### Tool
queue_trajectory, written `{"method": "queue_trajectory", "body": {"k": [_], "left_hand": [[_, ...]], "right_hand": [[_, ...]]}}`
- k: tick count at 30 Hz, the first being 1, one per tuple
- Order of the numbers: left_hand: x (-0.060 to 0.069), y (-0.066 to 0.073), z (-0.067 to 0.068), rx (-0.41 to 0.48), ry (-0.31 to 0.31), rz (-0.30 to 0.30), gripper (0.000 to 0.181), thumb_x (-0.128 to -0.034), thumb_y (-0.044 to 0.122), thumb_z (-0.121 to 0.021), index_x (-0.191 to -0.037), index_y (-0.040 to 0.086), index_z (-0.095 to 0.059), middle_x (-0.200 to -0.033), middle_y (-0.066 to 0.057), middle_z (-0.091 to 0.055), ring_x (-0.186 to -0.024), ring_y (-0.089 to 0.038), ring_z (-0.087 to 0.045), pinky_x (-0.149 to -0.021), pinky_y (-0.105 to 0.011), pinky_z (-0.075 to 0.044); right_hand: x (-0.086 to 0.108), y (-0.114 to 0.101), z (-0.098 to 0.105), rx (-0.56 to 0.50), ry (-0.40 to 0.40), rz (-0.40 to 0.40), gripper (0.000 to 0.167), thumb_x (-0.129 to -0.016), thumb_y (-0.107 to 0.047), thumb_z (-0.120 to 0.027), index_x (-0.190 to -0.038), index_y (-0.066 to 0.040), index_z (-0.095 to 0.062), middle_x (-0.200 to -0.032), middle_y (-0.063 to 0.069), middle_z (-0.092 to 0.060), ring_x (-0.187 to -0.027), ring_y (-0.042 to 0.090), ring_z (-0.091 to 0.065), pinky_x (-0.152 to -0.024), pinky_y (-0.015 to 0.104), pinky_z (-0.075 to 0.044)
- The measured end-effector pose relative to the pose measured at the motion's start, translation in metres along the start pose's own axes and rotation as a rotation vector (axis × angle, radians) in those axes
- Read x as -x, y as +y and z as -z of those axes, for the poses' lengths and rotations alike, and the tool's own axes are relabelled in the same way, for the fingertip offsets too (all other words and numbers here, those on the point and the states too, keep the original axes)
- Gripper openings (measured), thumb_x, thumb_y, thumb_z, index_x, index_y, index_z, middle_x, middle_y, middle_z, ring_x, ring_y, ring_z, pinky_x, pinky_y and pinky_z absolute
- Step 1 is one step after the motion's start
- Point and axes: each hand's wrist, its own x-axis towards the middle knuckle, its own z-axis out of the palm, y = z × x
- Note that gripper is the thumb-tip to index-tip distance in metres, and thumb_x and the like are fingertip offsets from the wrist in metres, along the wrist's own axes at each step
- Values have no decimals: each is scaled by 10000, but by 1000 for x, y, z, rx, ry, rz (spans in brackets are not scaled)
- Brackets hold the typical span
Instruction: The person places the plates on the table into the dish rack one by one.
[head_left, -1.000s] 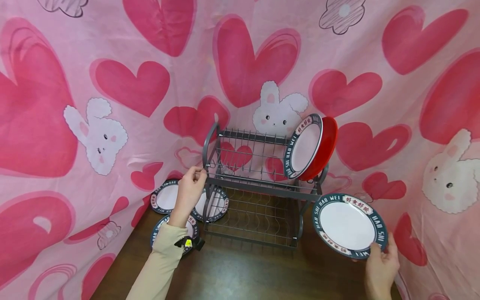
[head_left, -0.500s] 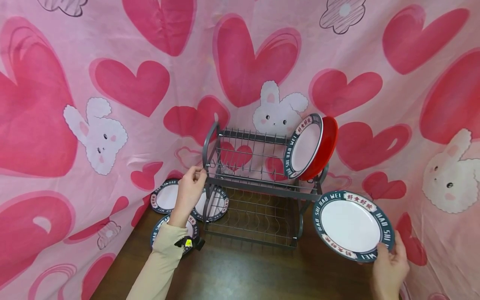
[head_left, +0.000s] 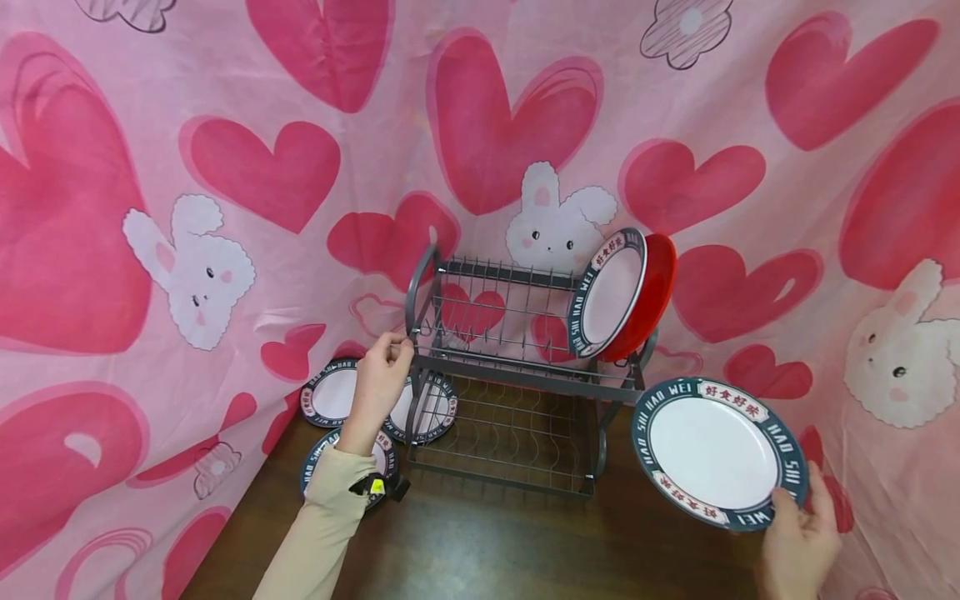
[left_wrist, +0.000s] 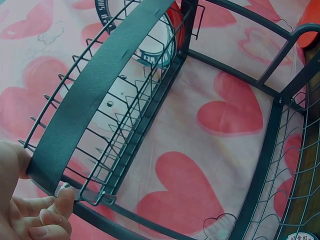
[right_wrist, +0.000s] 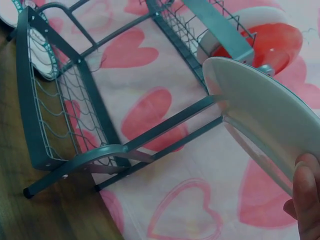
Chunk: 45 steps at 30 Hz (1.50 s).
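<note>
My right hand point(head_left: 802, 533) pinches the near right rim of a white plate point(head_left: 712, 454) with a dark lettered border. In the head view this plate is held tilted, face up, right of a dark two-tier dish rack point(head_left: 517, 377). The right wrist view shows the plate's pale underside point(right_wrist: 265, 105). My left hand point(head_left: 385, 375) grips the left front corner of the rack's upper tier, thumb and fingers around the bar in the left wrist view. A bordered plate point(head_left: 609, 292) and a red plate point(head_left: 651, 292) lean at the upper tier's right end.
Several bordered plates lie on the wooden table point(head_left: 465, 542) left of the rack, among them a far-left plate point(head_left: 330, 393) and one partly behind the rack's side point(head_left: 435, 408). A pink heart-patterned cloth point(head_left: 480, 125) hangs behind and along both sides.
My right hand has moved right and slightly toward me with the plate, away from the rack. The left hand keeps its grip on the rack corner, and the rack has not shifted.
</note>
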Motion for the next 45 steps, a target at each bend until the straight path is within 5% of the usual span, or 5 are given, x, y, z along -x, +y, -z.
{"method": "queue_trajectory", "body": {"k": [6,13,30,37,45], "left_hand": [[0,0,0,5,-2,0,307,-1045,261,-539,-1198,36,-682,-889,-115,-716,-761,-255,-677,-631,-336,-461],[-1,-1,-1,1,-1,-3,320,-1043,262,-538,-1212,31,-681,-888,-109,-708,-719,-231,-611,-627,-336,-458],[0,-1,0,1,5,-12,301,-1039,225,-547,-1207,15,-681,-843,-112,-663,-685,-220,-544,-633,-341,-441],[0,0,-1,4,7,-15,300,-1039,223,-544,-1205,13,-678,-850,-118,-664,-692,-228,-545,-639,-346,-444],[0,-1,-1,4,8,-12,293,-1038,227,-542,-1193,20,-681,-839,-111,-660,-692,-230,-546,-644,-353,-440]], "right_hand": [[2,-7,-1,-29,34,-17,545,-1071,-103,-489,-1595,-236,-429,-1445,-17,-606,-672,-71,-694,-511,160,-518],[5,-16,-3,-112,46,27,529,-1061,-32,-464,-1552,-224,-498,-1584,23,-493,-836,-84,-694,-664,102,-522],[17,-34,-3,-270,32,84,521,-1034,32,-488,-1478,-219,-596,-1498,44,-580,-899,17,-733,-662,164,-549],[22,-49,-3,-208,24,53,528,-1065,-27,-467,-1507,-303,-553,-1562,-17,-518,-1076,33,-679,-669,154,-540],[29,-56,-3,-222,14,85,543,-1069,-25,-451,-1546,-282,-492,-1611,7,-457,-1208,68,-641,-706,169,-546]]}}
